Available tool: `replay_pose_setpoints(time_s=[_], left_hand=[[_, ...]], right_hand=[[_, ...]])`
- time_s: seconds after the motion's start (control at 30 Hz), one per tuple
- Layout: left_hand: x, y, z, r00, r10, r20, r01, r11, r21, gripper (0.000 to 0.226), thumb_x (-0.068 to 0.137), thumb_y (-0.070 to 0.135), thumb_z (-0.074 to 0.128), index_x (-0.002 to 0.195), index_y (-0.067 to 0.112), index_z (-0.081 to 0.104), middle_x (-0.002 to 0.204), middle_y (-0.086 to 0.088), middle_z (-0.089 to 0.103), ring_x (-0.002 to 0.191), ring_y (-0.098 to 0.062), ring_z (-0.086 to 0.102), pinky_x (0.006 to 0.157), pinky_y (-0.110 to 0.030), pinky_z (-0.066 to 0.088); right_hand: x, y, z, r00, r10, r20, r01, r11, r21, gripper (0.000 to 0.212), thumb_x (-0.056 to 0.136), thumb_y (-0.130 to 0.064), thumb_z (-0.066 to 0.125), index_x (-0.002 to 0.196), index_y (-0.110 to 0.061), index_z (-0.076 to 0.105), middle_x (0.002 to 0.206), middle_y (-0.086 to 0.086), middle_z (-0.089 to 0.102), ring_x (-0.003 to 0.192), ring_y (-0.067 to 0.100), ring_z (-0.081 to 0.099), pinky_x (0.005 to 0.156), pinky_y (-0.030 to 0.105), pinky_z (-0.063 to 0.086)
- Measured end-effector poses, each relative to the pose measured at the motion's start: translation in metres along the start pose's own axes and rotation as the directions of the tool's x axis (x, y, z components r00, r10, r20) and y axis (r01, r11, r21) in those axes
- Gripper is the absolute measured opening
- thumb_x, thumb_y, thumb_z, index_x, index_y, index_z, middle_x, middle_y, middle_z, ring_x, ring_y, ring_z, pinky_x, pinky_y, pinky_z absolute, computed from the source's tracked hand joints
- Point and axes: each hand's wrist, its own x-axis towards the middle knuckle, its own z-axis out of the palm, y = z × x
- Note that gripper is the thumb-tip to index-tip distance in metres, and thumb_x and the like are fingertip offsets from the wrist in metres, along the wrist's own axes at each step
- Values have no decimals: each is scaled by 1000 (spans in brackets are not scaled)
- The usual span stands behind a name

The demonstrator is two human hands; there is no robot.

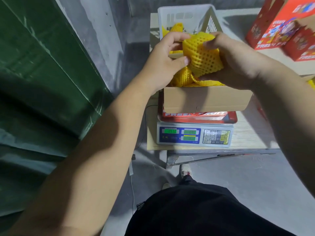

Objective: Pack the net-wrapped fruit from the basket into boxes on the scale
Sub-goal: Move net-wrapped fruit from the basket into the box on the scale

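Dark trousers (196, 210) fill the bottom of the view, with a pale shoe (186, 170) on the grey floor beyond them. Two bare forearms reach forward and meet over an open cardboard box (204, 101). Between them is a net-wrapped fruit (202, 56) in yellow foam mesh, held just above the box opening. On its left side the left hand (163, 62) grips it, thumb pressed against the net. From the right the right hand (233, 62) curls its fingers (210, 43) over the top and side. More yellow netted fruit (185, 80) lies inside the box beneath. That box sits on the tray of an electronic scale (194, 136) with lit green displays, standing on a wooden table (250, 133). Behind it stands a white plastic basket (184, 16) with yellow netting showing inside. Red printed cartons (279, 24) sit at upper right.
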Motion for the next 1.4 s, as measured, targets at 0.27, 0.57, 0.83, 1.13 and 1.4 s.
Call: replay_pose_setpoints(time_s=[0.27, 0.57, 0.83, 1.13, 1.4], left_hand=[[2, 3, 7, 989, -136, -60, 119, 966, -229, 48, 105, 9, 57, 150, 20, 45, 134, -1, 69, 117, -14, 70, 91, -37, 63], [53, 1, 16, 954, -300, 15, 267, 823, -502, 58, 92, 40, 78, 144, 23, 57, 130, -2, 73, 118, -23, 72, 99, -52, 59], [177, -7, 32, 925, -369, -85, 306, 860, -408, 42, 78, 32, 73, 119, 26, 66, 98, 2, 80, 91, -17, 79, 76, -39, 66], [307, -112, 53, 831, -511, -219, 552, 807, 209, 90, 63, 60, 65, 145, 29, 45, 121, -2, 62, 108, -30, 67, 85, -51, 62], [335, -203, 79, 721, -691, -47, 94, 30, 995, 80, 92, 45, 73, 156, 24, 31, 156, -15, 37, 141, -43, 42, 104, -49, 46]], right_hand=[[12, 9, 0, 977, -171, -126, 167, 985, -38, 69, 79, -53, 86, 133, -28, 51, 125, 4, 70, 112, 31, 72, 79, 45, 57], [61, -9, -9, 986, -160, 46, 161, 987, -5, 70, 99, -73, 34, 143, -23, 58, 137, 5, 68, 128, 25, 65, 111, 55, 47], [157, -32, -74, 993, -116, -36, 106, 973, -206, 90, 80, -90, 35, 142, -28, 57, 136, 0, 66, 121, 17, 67, 107, 47, 51], [292, 39, -174, 989, 90, -116, -134, 874, -467, 49, 106, -39, 47, 152, -22, 45, 123, 16, 65, 91, 26, 67, 80, 36, 53], [343, 141, -170, 853, 505, 135, -12, 277, -961, 53, 93, -16, 71, 143, -14, 53, 119, 9, 66, 98, 24, 66, 68, 22, 54]])
